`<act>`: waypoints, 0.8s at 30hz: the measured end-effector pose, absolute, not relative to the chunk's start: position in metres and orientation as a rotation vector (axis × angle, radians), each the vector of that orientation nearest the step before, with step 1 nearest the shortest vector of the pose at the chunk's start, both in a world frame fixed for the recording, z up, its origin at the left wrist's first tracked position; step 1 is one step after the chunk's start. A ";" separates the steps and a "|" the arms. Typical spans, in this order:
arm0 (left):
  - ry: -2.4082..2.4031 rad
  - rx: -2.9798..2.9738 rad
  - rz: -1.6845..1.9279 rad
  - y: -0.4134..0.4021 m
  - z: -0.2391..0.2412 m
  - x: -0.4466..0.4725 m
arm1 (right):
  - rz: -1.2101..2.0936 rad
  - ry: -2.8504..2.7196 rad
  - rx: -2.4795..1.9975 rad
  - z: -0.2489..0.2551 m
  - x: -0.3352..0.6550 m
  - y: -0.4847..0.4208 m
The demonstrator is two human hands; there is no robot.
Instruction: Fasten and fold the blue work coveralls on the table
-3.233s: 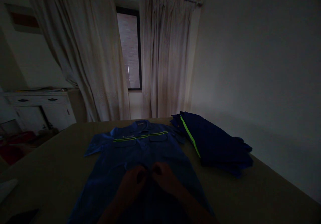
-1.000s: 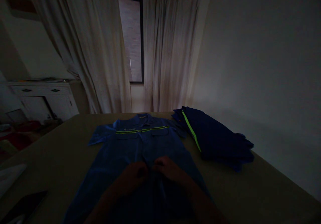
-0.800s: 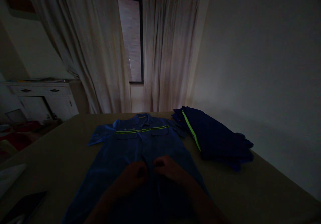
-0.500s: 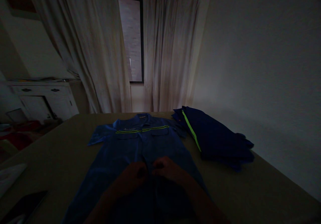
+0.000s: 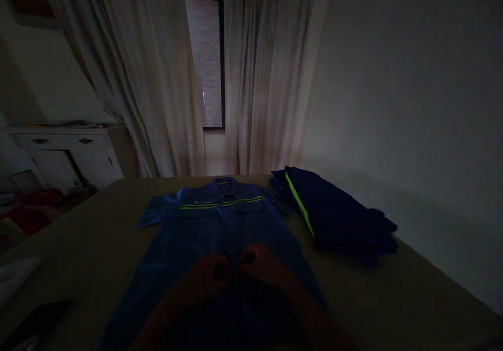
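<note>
A blue short-sleeved work shirt [image 5: 196, 236] with yellow-green chest stripes lies spread face up, its collar at the far end. Both my hands are over its front opening, a little below the chest pockets. My left hand [image 5: 214, 272] is closed in a pinch on the left edge of the opening. Close beside it, my right hand [image 5: 257, 264] pinches the right edge. The fingertips nearly meet, and the dim light hides any button between them.
Folded dark blue garments [image 5: 338, 215] with a bright green stripe lie at the right, near the wall. A dark flat object [image 5: 43, 322] and a white item [image 5: 15, 277] are at the left of the table [image 5: 86, 256]. Curtains and a cabinet [image 5: 70, 146] stand behind.
Both hands stay in nearly the same place on the shirt front. The fingers of my right hand have curled slightly. Shirt and folded garments have not moved.
</note>
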State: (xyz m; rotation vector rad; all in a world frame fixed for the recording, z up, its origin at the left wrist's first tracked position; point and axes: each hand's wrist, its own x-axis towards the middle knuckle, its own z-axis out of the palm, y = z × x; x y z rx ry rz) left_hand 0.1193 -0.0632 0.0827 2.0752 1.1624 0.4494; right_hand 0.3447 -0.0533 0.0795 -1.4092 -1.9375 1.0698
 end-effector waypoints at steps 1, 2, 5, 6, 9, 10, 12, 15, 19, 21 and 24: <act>1.164 2.074 0.460 -0.063 0.083 0.119 | 1.007 -1.957 -1.389 0.079 0.342 -0.055; 1.171 2.067 0.469 -0.064 0.083 0.119 | 0.949 -1.978 -1.370 0.078 0.340 -0.057; 1.198 2.060 0.466 -0.065 0.084 0.120 | 0.812 -2.042 -1.331 0.076 0.332 -0.064; 1.211 2.068 0.458 -0.065 0.085 0.121 | 0.784 -2.070 -1.329 0.076 0.330 -0.066; 1.246 2.096 0.440 -0.067 0.088 0.126 | 0.673 -2.164 -1.391 0.076 0.327 -0.069; 1.257 2.100 0.445 -0.068 0.089 0.127 | 0.631 -2.190 -1.424 0.076 0.327 -0.069; 1.269 2.101 0.470 -0.068 0.090 0.130 | 0.554 -2.227 -1.464 0.076 0.326 -0.069; 1.279 2.112 0.484 -0.067 0.089 0.130 | 0.566 -2.275 -1.425 0.076 0.324 -0.071; 1.349 2.146 0.444 -0.064 0.085 0.130 | 0.646 -2.240 -1.373 0.074 0.323 -0.071; 1.387 2.156 0.428 -0.062 0.083 0.132 | 0.672 -2.179 -1.372 0.072 0.324 -0.070; 1.459 2.217 0.370 -0.063 0.082 0.136 | 0.710 -2.089 -1.357 0.067 0.326 -0.068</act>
